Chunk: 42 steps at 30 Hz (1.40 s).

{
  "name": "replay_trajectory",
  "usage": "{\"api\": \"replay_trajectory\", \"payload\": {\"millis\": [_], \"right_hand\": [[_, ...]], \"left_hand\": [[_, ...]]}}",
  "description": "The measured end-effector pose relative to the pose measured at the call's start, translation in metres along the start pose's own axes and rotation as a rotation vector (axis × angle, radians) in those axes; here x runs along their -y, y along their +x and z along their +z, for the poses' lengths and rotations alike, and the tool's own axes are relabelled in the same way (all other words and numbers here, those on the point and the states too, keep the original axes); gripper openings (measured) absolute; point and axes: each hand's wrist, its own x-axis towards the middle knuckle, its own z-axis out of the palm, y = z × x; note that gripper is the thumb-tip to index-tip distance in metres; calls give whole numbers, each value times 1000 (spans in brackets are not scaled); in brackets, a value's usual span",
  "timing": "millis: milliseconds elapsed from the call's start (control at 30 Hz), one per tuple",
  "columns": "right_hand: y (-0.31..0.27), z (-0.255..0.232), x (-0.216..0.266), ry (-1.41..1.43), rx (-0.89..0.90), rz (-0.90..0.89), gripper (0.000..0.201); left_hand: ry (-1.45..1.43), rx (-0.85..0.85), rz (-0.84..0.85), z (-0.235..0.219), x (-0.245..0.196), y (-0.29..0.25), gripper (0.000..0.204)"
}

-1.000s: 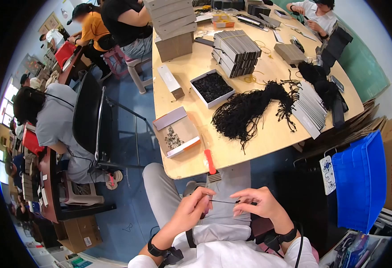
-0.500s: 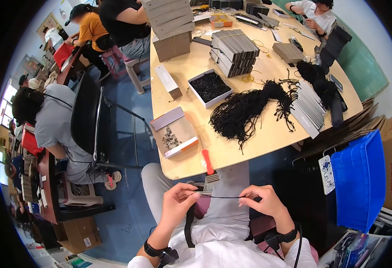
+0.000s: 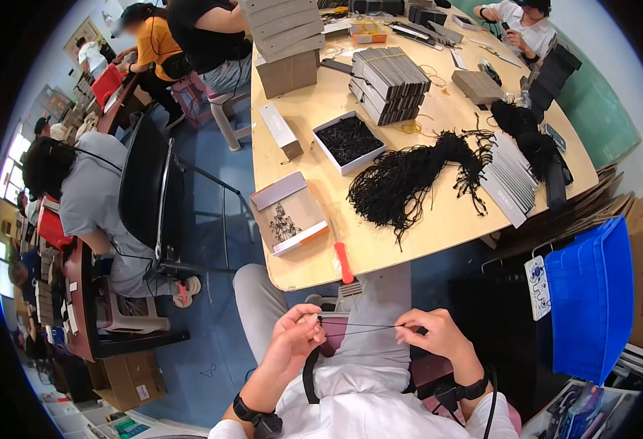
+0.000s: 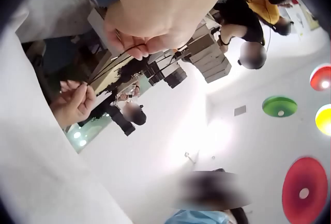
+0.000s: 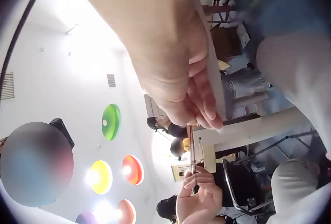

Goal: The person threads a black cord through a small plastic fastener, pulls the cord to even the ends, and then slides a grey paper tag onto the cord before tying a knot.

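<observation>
A thin black cord [image 3: 361, 324] is stretched between my two hands above the lap, its two strands spreading slightly apart. My left hand [image 3: 290, 342] pinches one end with thumb and fingers, and a small dark bit shows at those fingertips. At the other end, the fingertips of my right hand [image 3: 432, 333] pinch the cord where the strands meet. In the left wrist view the cord [image 4: 106, 70] runs from the left fingertips down to the right hand [image 4: 75, 105]. The right wrist view shows the strands running down to the left hand [image 5: 199, 198].
On the table [image 3: 299, 274] lie a bundle of black cords [image 3: 402, 183], a box of black pieces [image 3: 347, 143], an open box [image 3: 314, 235] with small metal parts, and a red-handled tool [image 3: 342, 262] at the edge. A blue bin [image 3: 592, 300] stands at right.
My hands were closer together a second ago and have moved apart. The cord, a single line half a second ago, now shows two strands. My left fingers have curled in more.
</observation>
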Motion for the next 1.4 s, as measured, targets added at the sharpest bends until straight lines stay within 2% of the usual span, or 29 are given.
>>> {"api": "replay_trajectory", "payload": {"millis": [33,133,167,233,333,433,567,633,667,700,733,767,833,867,933,967,1033,1133,1400], "right_hand": [[-1,0,1,-43,24,10,10],[-2,2,0,-104,43,-3,13],[-2,3,-1,-123,44,-26,14],[-1,6,-2,-132,23,-49,12],[0,8,-3,-140,-14,-89,11],[-1,13,-6,-141,-40,-124,10],[-3,9,-7,-169,-74,-160,9],[-3,3,-13,-151,-141,-113,6],[-3,0,-15,-104,-162,-66,4],[-1,-3,-19,-94,-179,-43,1],[1,-2,-30,-19,-205,77,4],[4,-4,-44,51,-242,192,7],[7,0,-70,80,-226,227,8],[9,5,-81,116,-216,278,8],[11,19,-104,205,-197,330,10],[11,25,-108,206,-200,327,10],[13,37,-112,266,-108,368,12],[12,48,-112,311,-98,397,13],[10,49,-113,341,-133,405,13]], "left_hand": [[132,-108,9,3,-2,-2,19],[127,-188,97,10,-2,-2,22],[126,-188,97,10,1,-2,22],[-54,-110,179,8,6,-1,26],[-171,-110,238,6,10,3,28],[-211,-32,318,2,14,8,27],[-230,-21,334,5,15,10,24],[79,-92,350,8,14,14,21],[79,-94,350,12,16,17,21],[256,-139,386,17,19,20,20],[433,-181,419,23,23,23,20],[578,-188,492,23,36,29,18],[1033,-323,727,16,47,37,16],[1033,-320,729,15,47,40,16],[1449,-320,1218,13,44,45,18],[1450,-317,1221,16,41,45,18],[1632,-364,1321,25,38,42,23],[1782,-454,1322,33,34,40,25],[1852,-398,1373,27,32,41,31]]}}
